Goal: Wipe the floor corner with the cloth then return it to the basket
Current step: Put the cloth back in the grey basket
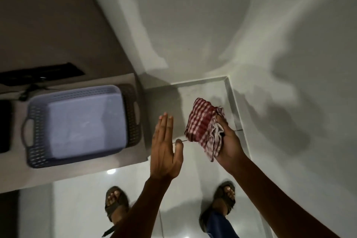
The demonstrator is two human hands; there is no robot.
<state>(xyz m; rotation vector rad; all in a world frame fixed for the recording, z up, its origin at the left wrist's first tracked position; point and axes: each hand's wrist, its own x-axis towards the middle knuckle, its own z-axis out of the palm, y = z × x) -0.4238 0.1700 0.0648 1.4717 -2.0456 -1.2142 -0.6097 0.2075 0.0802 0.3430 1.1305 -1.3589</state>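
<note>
A red-and-white checked cloth (201,123) is bunched in my right hand (229,144), held above the tiled floor near the floor corner (225,80) where two white walls meet. My left hand (166,147) is flat and open, fingers together, between the cloth and the basket, holding nothing. The lavender perforated plastic basket (34,114) with side handles sits on a low pale surface at the left; its inside looks empty.
The basket rests on a brown tray or mat on a pale ledge (96,170). Dark objects (38,73) lie behind it at the left edge. My sandalled feet (116,203) stand on glossy white floor tiles below. A white skirting (237,106) runs along the right wall.
</note>
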